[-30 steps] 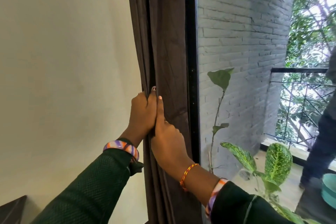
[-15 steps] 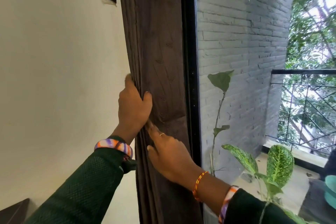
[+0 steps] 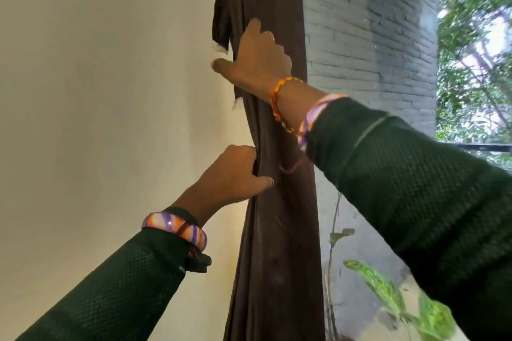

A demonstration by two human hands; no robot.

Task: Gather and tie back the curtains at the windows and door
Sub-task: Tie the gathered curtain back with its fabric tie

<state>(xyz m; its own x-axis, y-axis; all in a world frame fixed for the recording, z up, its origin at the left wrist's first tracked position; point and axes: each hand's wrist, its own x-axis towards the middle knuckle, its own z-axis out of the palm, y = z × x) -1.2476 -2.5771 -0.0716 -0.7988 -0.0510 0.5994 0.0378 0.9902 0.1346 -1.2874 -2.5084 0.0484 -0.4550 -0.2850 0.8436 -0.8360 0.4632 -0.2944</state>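
Cream wall (image 3: 97, 91) on the left and window glass (image 3: 360, 36) on the right frame a dark brown curtain (image 3: 277, 257), gathered into a narrow vertical bundle between them. Left hand (image 3: 230, 177) grips the bundle at mid-height, fingers curled into the folds, lower than half a second ago. Right hand (image 3: 259, 55), previously below the left, has risen above it and rests on the upper curtain, fingers spread, thumb pointing toward the wall beside a dark tie strap (image 3: 220, 25). Striped bangles (image 3: 177, 231) and green sleeves (image 3: 415, 188) cover both forearms. Beyond the glass stand a grey brick wall (image 3: 388, 63) and leafy plant (image 3: 388, 293).
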